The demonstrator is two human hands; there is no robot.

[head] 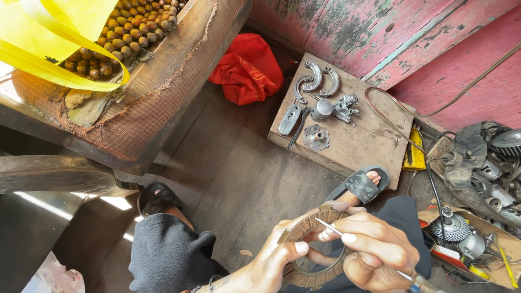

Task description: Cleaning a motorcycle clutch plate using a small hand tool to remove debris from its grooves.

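The left hand grips a brown friction ring by its rim while the right hand, just beside it, pinches a thin pick against the ring's upper face, so the scraping looks underway, with most segments seemingly left.

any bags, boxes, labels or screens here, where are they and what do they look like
Yellow plastic bag: top left, on the worn seat.
Red bag: crumpled on the floor, top centre.
Cardboard box: open, brown, lower right, holding metal parts.
No screens or signs show.
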